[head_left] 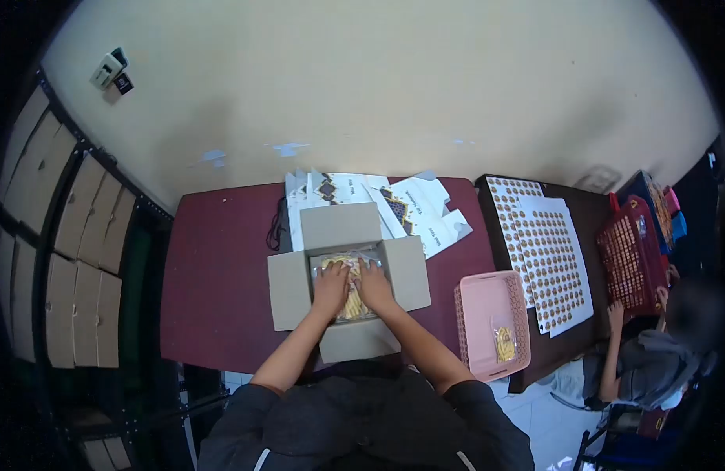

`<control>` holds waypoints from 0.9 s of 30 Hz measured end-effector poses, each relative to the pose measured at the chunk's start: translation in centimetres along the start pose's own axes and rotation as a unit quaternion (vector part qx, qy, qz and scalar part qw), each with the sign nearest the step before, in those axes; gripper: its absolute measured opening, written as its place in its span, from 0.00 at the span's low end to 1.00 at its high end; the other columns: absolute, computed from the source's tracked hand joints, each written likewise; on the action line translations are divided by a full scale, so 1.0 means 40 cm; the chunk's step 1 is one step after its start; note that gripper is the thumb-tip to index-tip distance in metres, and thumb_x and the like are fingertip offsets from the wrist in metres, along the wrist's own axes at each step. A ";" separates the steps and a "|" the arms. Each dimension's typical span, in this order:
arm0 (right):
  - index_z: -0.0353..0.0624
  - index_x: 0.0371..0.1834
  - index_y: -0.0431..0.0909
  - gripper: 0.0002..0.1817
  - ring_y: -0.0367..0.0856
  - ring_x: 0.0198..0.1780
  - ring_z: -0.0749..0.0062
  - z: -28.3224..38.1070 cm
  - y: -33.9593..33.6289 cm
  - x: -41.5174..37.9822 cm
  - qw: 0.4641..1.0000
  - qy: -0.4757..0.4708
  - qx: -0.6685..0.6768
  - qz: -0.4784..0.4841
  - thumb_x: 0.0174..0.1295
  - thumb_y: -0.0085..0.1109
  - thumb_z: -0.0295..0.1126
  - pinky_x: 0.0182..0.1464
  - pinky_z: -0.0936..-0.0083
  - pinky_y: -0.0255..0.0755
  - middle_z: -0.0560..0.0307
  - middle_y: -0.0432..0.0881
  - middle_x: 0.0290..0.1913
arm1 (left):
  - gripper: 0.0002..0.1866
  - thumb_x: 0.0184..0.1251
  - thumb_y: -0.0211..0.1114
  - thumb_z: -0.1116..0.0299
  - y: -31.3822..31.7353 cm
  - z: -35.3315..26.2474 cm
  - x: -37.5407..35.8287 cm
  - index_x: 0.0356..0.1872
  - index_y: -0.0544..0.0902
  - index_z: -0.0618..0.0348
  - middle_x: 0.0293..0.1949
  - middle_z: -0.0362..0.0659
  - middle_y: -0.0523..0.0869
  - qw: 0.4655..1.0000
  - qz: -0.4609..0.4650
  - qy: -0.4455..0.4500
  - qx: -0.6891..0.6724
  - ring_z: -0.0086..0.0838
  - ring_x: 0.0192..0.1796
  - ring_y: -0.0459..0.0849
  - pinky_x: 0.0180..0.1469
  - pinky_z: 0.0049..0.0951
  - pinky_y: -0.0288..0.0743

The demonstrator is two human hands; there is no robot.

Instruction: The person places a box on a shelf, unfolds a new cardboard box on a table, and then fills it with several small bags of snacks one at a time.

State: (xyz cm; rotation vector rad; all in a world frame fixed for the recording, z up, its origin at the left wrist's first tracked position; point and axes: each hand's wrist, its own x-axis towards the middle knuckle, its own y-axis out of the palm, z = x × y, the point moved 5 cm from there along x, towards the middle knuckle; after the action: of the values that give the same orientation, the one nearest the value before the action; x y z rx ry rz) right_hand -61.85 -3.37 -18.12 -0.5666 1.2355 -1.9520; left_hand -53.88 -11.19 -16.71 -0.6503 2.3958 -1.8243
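An open cardboard box [343, 226] stands in front of me with its flaps folded outward. Inside it lie clear plastic bags of yellow stick-shaped pieces [352, 306], their exact number hidden. My left hand [329, 287] rests on the bags at the left, fingers stretched out and lying flat. Beside it, my right hand [373, 287] lies on the bags in the same way, its fingers extended. Neither hand is wrapped around anything. To the right, a pink plastic basket [469, 345] holds one similar clear bag of yellow pieces [504, 344].
Flattened white printed cartons [425, 208] lie behind the box on the maroon table [213, 275]. Sheets of round stickers [555, 267] cover part of a dark table at right. A person [645, 365] sits beside a red basket [625, 255]. Boxes [84, 314] fill shelves at left.
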 end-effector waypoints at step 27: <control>0.29 0.49 0.70 0.41 0.79 0.44 0.52 -0.759 -0.079 -0.690 0.815 0.506 0.183 -0.216 0.37 0.72 0.51 0.47 0.67 0.72 0.39 0.79 0.41 | 0.09 0.53 0.54 0.72 0.282 -0.738 0.054 0.34 0.79 0.61 0.43 0.53 0.77 0.831 0.325 0.312 -0.326 0.43 0.51 0.73 0.54 0.38 0.69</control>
State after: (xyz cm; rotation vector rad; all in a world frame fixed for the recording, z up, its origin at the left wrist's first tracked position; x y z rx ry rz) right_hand -66.84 36.27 -27.95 0.5544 1.2914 -2.9535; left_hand -67.90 17.18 -18.03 0.8417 3.0657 -0.9862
